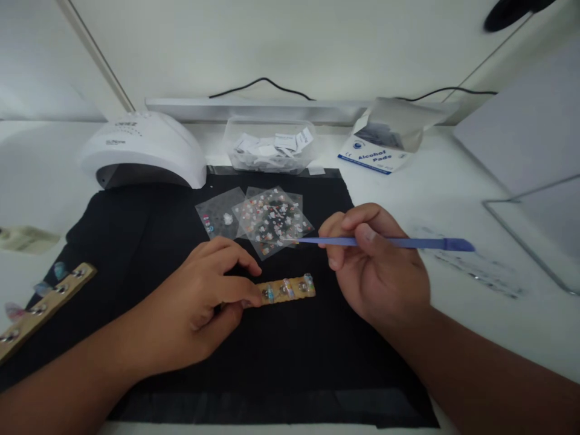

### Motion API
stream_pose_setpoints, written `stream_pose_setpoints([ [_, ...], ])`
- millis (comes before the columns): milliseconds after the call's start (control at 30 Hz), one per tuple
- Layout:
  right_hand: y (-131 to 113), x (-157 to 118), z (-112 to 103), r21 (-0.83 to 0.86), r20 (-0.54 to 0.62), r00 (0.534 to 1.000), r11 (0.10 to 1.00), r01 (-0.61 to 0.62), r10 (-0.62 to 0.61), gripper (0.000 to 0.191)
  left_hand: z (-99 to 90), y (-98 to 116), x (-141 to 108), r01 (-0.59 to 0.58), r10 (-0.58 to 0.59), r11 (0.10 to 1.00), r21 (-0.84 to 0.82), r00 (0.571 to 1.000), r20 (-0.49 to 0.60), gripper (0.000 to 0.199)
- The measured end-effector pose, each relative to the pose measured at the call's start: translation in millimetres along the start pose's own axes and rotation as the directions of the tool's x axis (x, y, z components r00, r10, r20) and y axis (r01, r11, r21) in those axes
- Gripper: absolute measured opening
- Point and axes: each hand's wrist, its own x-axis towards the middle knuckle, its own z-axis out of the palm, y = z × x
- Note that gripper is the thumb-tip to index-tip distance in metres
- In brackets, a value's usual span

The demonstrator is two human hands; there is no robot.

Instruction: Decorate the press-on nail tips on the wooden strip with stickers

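Note:
My left hand pinches the left end of a short wooden strip lying on the black cloth. Several small decorated nail tips are mounted along it; the end under my fingers is hidden. In my right hand, slim blue-purple tweezers lie nearly level between thumb and fingers. Their fine tip points left, over the lower edge of clear nail sticker sheets with white and orange designs. Whether the tip touches the sheet or carries anything is too small to tell.
A white nail lamp stands at the back left. Behind the cloth sit a clear box of white packets and an open alcohol pads box. Another wooden strip with nail tips lies at left. A metal-edged stand is at right.

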Motion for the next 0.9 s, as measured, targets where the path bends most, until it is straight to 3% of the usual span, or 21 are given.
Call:
stream_pose_setpoints([
  [300, 2.3, 4.5, -3.2, 0.039, -0.047, 0.999, 0.999, -0.025, 0.026, 0.017, 1.2, 0.1, -2.7, -0.008, 0.003, 0.997, -0.082, 0.998, -0.071, 0.038],
  [633, 2.3, 4.5, -3.2, 0.045, -0.041, 0.998, 0.998, -0.045, 0.047, 0.017, 3.3, 2.4, -1.9, 0.016, -0.015, 0.999, 0.031, 0.999, -0.029, 0.034],
  [900, 2.9, 4.0, -2.8, 0.05, -0.043, 0.998, 0.997, -0.053, 0.055, 0.017, 3.6, 1.8, -2.9, 0.036, -0.035, 0.999, 0.02, 0.999, -0.029, 0.034],
])
